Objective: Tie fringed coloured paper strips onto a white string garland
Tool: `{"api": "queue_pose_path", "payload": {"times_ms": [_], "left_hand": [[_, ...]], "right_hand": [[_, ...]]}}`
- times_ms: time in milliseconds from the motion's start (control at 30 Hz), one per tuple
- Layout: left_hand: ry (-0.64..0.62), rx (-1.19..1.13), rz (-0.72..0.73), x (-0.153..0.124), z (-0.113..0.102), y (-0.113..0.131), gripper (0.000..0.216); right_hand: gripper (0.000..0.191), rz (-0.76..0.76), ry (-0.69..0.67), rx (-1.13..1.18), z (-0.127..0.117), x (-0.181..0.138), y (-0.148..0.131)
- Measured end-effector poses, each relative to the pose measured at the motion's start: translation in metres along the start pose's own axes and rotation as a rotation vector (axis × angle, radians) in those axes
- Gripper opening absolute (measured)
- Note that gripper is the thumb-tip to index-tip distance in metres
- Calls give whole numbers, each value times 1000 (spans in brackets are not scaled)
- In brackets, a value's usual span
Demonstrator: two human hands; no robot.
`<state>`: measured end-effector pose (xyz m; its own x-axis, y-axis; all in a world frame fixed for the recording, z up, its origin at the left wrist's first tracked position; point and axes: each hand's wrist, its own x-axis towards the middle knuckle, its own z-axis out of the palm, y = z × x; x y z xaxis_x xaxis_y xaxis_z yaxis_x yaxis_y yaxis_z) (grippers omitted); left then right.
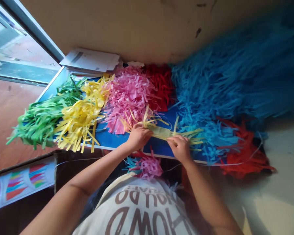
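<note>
Between my hands a yellow fringed paper strip [161, 132] is stretched flat above the blue table [105, 137], its cut ends fanning out on both sides. My left hand [139, 136] grips it near the left fringe, fingers closed. At its right part, my right hand [180, 147] pinches the strip between thumb and fingers. Just behind my left hand lies a heap of pink fringed paper [129, 94]. Blue fringed paper [205, 98] spreads beyond my right hand. In front of my body hangs a small pink, purple and blue tassel [148, 165] at the table's near edge.
Green [44, 117] and yellow fringe piles [79, 117] hang over the table's left side. Red fringe [161, 85] lies at the back, and a red tassel [245, 150] at right. Stacked papers [90, 60] sit against the wall. A thin string [75, 160] runs along the near edge.
</note>
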<state>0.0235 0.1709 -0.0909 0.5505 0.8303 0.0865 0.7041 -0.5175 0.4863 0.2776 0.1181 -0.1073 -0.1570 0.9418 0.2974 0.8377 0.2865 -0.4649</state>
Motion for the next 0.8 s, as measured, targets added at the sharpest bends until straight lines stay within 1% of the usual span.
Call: {"api": "queue_pose_path", "payload": {"times_ms": [67,100,167,267,400,633,800], "left_hand": [[21,32,-114,10,1,1,24],[27,62,-161,16,2,2,25],[29,130,-239,25,5,5,29],[28,200,-309,32,7,10,30],[14,247,-339,33,7,12,22],[-36,289,-351,38,6,12,25],[-49,288,-346,38,3,13,20]], "right_hand": [[31,100,52,-88,3,8,-2],[33,131,69,-142,4,12,-3],[30,156,89,-225,8,19,-5],[26,165,102,-258,12,25,-5],[26,172,101,-239,14,26,-5],[28,196,91,-222,15,28,-3],[29,199,100,-234,16,29,-3]]}}
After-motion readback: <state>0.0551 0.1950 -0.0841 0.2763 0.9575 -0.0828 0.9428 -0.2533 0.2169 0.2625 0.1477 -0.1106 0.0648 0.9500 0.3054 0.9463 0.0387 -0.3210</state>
